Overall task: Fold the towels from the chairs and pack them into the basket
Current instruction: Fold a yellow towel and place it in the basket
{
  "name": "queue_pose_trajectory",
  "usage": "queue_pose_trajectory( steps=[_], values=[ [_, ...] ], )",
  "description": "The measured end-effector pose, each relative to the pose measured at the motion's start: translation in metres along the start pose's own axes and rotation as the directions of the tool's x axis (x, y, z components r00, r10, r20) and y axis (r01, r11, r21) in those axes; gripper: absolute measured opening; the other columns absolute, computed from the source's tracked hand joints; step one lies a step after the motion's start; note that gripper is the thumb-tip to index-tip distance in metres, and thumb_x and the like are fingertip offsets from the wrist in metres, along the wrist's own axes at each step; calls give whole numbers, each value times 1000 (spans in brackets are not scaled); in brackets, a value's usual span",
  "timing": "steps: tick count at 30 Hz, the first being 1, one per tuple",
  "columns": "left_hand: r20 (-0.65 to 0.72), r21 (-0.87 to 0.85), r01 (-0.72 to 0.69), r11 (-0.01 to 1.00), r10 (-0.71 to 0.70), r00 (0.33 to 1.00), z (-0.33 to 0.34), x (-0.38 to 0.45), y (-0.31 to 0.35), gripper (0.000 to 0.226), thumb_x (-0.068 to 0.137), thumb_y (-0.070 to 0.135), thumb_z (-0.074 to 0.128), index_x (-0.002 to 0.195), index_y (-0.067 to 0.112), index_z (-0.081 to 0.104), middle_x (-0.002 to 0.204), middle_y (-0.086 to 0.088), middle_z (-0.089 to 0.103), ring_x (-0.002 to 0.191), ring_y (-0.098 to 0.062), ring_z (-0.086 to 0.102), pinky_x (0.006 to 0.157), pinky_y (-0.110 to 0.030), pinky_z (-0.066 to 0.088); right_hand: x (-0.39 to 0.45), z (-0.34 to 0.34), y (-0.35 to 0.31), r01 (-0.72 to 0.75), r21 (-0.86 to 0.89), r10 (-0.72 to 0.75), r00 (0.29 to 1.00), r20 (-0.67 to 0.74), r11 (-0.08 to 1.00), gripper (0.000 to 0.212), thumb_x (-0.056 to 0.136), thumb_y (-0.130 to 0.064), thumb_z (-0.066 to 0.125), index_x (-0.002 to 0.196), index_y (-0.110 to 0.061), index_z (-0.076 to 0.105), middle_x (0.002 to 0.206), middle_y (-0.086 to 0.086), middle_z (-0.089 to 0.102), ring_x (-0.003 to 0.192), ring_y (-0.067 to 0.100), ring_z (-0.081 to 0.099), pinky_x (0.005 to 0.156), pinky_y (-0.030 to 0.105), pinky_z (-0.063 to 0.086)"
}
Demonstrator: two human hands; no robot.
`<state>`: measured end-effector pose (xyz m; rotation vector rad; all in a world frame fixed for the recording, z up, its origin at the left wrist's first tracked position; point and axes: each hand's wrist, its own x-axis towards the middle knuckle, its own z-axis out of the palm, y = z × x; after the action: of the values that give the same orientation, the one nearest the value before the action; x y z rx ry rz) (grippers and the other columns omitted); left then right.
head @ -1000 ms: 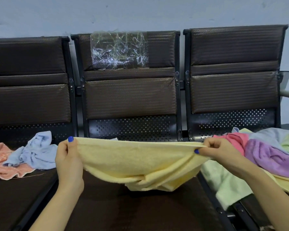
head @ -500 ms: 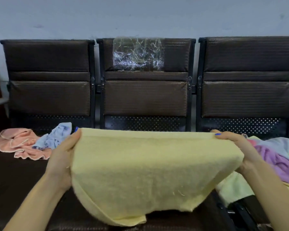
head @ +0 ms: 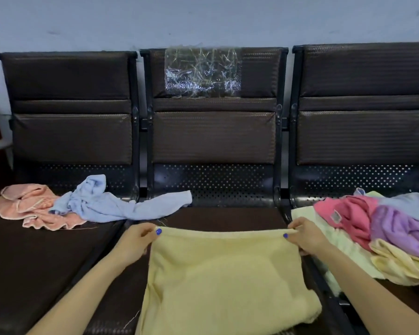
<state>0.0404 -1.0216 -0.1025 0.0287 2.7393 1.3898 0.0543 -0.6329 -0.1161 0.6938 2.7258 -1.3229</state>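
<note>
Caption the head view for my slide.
Both hands, left hand and right hand, pinch a yellow towel flat across the middle chair seat.

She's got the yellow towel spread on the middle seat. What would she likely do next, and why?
Probably fold it in half. Both hands, left and right, pinch the far corners of the yellow towel, which lies flat on the middle seat, not yet folded small.
</note>
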Motion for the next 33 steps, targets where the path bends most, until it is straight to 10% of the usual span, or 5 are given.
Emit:
queue_pose_trajectory(
  steps=[4,12,19,25,33],
  values=[
    [-133,24,162,986,-158,978,13,26,-11,11,93,17,57,91,11,66,83,-4,67,81,-22,60,69,-30,42,20,16,-2,81,-263,-92,995,-30,961,28,84,-22,71,109,-12,63,103,5,65,97,24,61,77,29,48],
    [-243,-371,307,876,-411,879,39,46,-6,13,94,-1,51,85,7,57,88,-8,52,57,-31,62,63,-40,57,50,50,-16,-75,-99,68,995,-66,992,12,96,-16,47,107,-13,44,89,18,65,41,19,61,40,24,43],
    [-230,-184,352,918,-389,892,62,59,-18,18,87,-9,46,95,0,59,93,-17,62,83,-31,60,64,-30,48,61,64,-20,-226,295,227,973,31,928,28,94,-2,53,121,3,53,68,20,63,61,31,65,66,43,58],
    [-282,-112,305,946,-325,903,69,65,-23,22,89,-8,46,99,9,55,97,-11,58,95,-30,55,76,-32,37,60,51,-10,-191,326,180,982,62,926,22,92,-13,62,108,1,59,60,15,62,44,19,59,38,23,45],
    [-480,-235,123,964,-225,848,69,59,-8,10,89,-6,51,87,1,57,78,-7,53,80,-22,47,60,-30,31,48,30,3,-133,415,152,988,-14,900,24,84,-10,71,73,-3,51,60,12,48,45,20,50,42,23,49]
  ],
)
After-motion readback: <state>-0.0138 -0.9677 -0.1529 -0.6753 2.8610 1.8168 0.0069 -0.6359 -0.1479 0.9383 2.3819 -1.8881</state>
